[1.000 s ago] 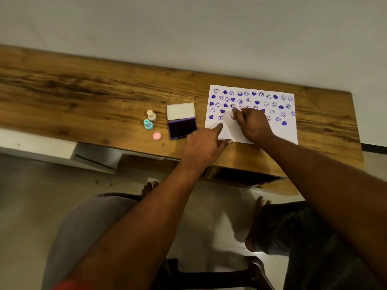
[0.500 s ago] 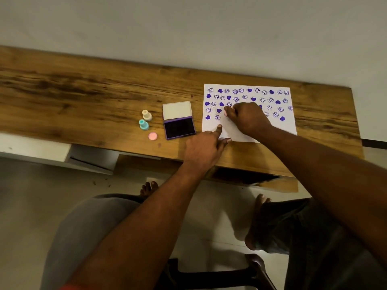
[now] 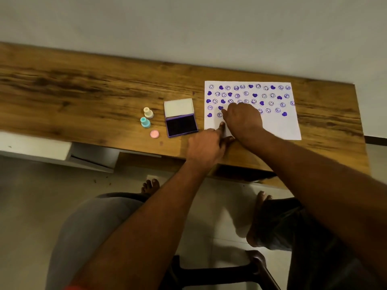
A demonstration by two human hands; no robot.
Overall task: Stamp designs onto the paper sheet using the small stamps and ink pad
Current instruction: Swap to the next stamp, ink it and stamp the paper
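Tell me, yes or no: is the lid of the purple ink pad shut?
No: the purple ink pad lies open on the wooden desk, its white lid folded back and the dark pad bare.

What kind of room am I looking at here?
Probably a home desk or study corner: a long wooden desk against a plain wall, a tiled floor, and a chair under the seated, barefoot person.

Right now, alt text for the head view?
Right hand presses on a paper sheet covered in purple stamps while the left hand pins its near corner. An open ink pad and three small stamps sit left.
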